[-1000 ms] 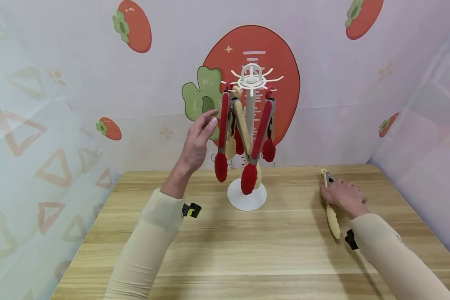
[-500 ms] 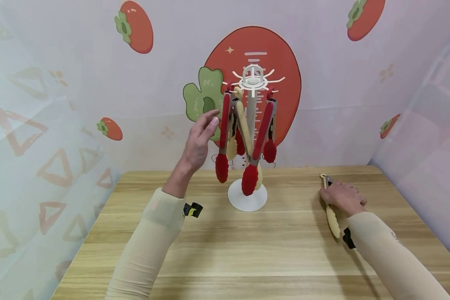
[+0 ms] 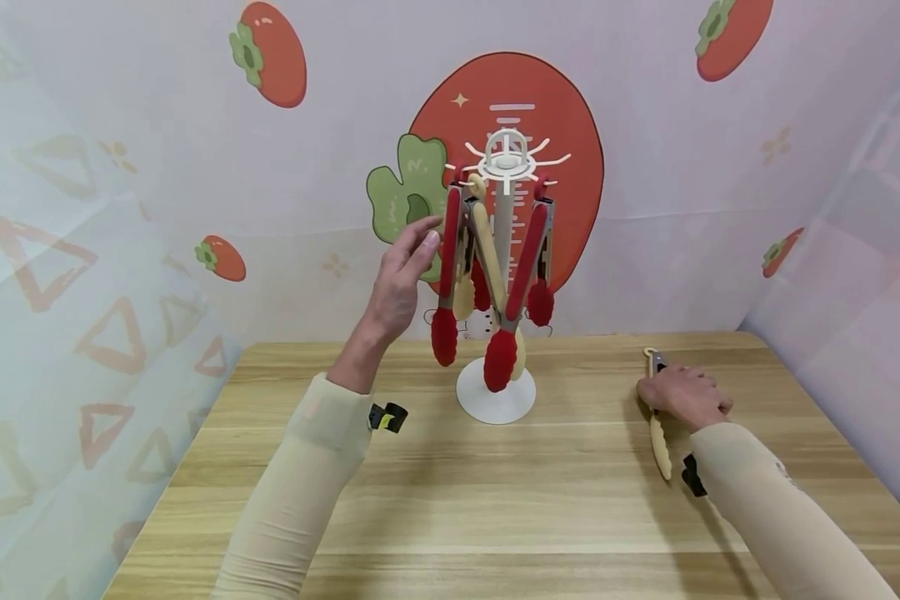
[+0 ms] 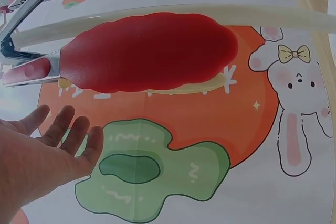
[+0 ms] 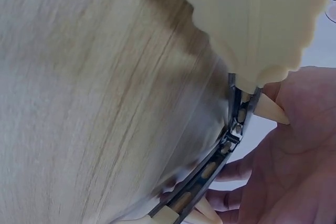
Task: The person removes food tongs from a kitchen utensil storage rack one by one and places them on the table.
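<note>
At the right of the table my right hand [image 3: 686,396] grips a pair of cream tongs [image 3: 660,450], palm down. Its scalloped head [image 5: 257,24] fills the top of the right wrist view, and my right fingers lie round the metal arms below. My left hand [image 3: 396,292] is raised beside a hanging pair of red tongs [image 3: 444,335], fingers extended and holding nothing. In the left wrist view those fingers stand apart from the red head [image 4: 152,51]. A white rack [image 3: 506,165] with radiating hooks carries several red and cream tongs.
The rack stands on a round white base [image 3: 495,408] near the back of the wooden table [image 3: 510,500]. A cloth wall [image 3: 330,167] printed with persimmon shapes rises behind it. Some of the rack's hooks carry nothing.
The right hand has shifted slightly left, and the cream tongs' head has turned more edge-on to the head camera. My left hand has stayed nearly still beside the rack.
</note>
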The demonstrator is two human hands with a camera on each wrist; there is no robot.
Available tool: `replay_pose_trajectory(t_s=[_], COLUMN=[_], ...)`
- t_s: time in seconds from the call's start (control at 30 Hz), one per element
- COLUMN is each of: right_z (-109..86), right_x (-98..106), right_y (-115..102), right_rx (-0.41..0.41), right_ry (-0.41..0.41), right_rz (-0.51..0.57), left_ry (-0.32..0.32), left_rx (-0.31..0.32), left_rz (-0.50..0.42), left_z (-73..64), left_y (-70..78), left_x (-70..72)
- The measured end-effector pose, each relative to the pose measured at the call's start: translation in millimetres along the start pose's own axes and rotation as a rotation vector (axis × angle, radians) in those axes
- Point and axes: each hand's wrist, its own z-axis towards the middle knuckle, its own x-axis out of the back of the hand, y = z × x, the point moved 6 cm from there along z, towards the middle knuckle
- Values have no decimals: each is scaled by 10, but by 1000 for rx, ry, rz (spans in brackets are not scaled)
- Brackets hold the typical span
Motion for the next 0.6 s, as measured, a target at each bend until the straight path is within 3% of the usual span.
replay_pose_trajectory(t_s=[0.3,0.6], right_z=[-47,-76], right_x=[16,72], right_y=[-39,-73], right_rx=[32,174], right_ry=[-26,23], right_rz=[-18,-15], left_ry=[-17,-61], left_rx=[-4,-18], left_rz=[-30,-48], left_z=[41,86], left_y=[-4,4], left_x=[-36,-88])
